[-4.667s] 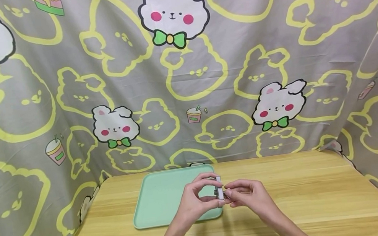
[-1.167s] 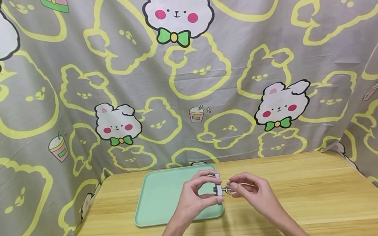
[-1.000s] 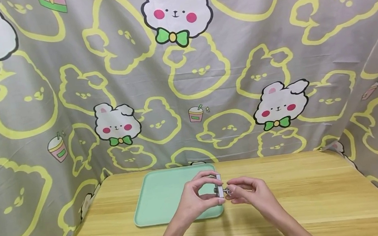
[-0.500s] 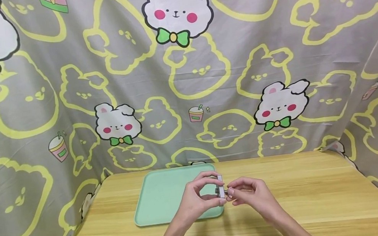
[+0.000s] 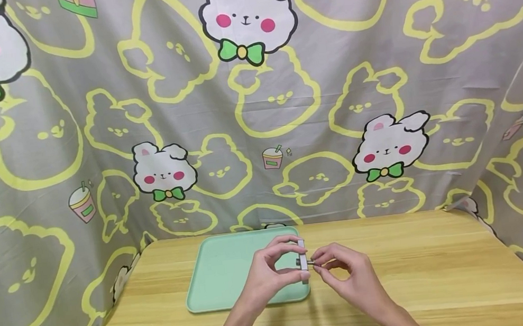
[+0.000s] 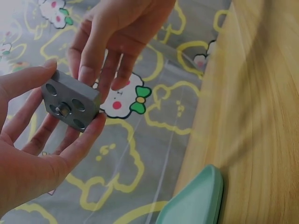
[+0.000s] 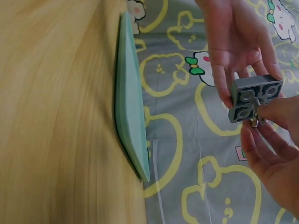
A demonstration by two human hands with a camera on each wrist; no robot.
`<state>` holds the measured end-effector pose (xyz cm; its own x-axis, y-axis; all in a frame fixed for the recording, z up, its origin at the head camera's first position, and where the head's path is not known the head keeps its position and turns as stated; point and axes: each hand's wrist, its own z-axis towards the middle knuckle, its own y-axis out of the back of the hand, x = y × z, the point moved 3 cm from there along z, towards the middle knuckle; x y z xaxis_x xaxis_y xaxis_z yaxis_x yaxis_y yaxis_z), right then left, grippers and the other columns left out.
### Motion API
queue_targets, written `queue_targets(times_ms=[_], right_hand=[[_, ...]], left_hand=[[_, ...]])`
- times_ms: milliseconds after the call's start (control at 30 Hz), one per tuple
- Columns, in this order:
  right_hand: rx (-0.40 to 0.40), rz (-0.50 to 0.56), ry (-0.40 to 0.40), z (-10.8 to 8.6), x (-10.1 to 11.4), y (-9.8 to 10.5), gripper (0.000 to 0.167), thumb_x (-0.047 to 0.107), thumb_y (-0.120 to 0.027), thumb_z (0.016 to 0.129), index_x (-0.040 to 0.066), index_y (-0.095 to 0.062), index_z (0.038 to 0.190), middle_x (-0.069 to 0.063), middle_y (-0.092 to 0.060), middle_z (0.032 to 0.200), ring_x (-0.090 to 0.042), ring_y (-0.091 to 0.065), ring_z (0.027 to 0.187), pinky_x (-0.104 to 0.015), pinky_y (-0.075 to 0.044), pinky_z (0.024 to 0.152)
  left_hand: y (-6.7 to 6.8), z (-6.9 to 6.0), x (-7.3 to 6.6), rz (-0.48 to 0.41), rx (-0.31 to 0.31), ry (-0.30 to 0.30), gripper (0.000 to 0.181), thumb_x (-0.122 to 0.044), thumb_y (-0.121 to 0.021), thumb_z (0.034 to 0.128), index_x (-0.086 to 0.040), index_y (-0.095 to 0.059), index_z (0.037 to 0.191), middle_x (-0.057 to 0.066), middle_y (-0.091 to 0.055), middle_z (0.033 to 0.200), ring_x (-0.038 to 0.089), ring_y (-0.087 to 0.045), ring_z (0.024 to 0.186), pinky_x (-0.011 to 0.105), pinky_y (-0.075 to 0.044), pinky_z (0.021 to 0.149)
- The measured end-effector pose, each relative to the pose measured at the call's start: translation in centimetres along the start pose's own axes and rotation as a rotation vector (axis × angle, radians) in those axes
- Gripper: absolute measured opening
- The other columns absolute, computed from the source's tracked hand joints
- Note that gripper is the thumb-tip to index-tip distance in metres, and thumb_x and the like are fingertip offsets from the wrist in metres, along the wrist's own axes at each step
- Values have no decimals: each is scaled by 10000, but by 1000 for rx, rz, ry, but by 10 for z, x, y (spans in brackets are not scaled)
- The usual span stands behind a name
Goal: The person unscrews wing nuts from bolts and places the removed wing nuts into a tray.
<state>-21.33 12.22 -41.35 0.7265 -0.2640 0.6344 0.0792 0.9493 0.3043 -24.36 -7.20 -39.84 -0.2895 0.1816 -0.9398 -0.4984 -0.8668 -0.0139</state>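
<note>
Above the table my left hand grips a small grey square block by its edges, thumb on one side and fingers on the other. The block has several round recesses in the face shown in the left wrist view. A metal bolt passes through it, its end showing in that face. On the opposite side, a shiny wing nut sits by the bolt's shank. My right hand pinches there with thumb and fingertips, which partly hide the nut in the head view.
A pale green tray lies on the wooden table, behind and left of the hands. A grey curtain with yellow outlines and white rabbits hangs behind the table and along both sides.
My right fingers have loosened and pinched again at the wing nut, changing their hold. The thumb now sits lower, with a wider gap to the forefinger. The left hand keeps the block nearly still.
</note>
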Motion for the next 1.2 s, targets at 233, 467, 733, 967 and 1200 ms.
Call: queue_targets(times_ms=[233, 467, 733, 967, 1200], right_hand=[[-53, -110, 274, -2, -1, -3, 430, -196, -818, 711, 137, -723, 966, -51, -720, 1017, -190, -709, 889, -165, -584, 847], [-64, -116, 311, -2, 0, -2, 369, -160, -822, 729, 96, -725, 977, -67, -719, 1043, -203, -711, 905, -156, -567, 887], [-70, 75, -40, 1, 0, 4, 213, -45, -773, 886, 130, -726, 997, -81, -724, 1061, -216, -710, 968, -248, -613, 862], [-48, 335, -577, 2, -14, 6, 260, 197, -697, 1000, -40, -701, 1107, -183, -736, 1036, -254, -747, 923, -378, -653, 794], [88, 537, -797, -3, -20, 3, 413, 224, -690, 1006, -128, -637, 1216, -200, -738, 1056, -284, -749, 932, -384, -646, 829]], left_hand=[[2, 1, -1, -11, -2, -8, 359, 57, -823, 823, 66, -699, 1159, 284, -508, 1386, 293, -520, 1298, 470, -621, 907], [2, 1, -2, -3, -1, -18, 353, 61, -824, 819, 52, -707, 1152, 250, -525, 1374, 293, -518, 1304, 484, -621, 903], [3, 0, -2, -10, -15, -19, 386, 70, -833, 801, 103, -686, 1157, 265, -515, 1377, 302, -526, 1295, 490, -618, 905], [1, -1, 0, 28, -13, -20, 348, 63, -841, 793, 18, -733, 1121, 214, -543, 1356, 297, -530, 1279, 477, -620, 906], [-4, 0, 0, 60, 21, -45, 328, 87, -836, 791, 13, -737, 1095, 199, -555, 1330, 326, -515, 1271, 460, -624, 898]])
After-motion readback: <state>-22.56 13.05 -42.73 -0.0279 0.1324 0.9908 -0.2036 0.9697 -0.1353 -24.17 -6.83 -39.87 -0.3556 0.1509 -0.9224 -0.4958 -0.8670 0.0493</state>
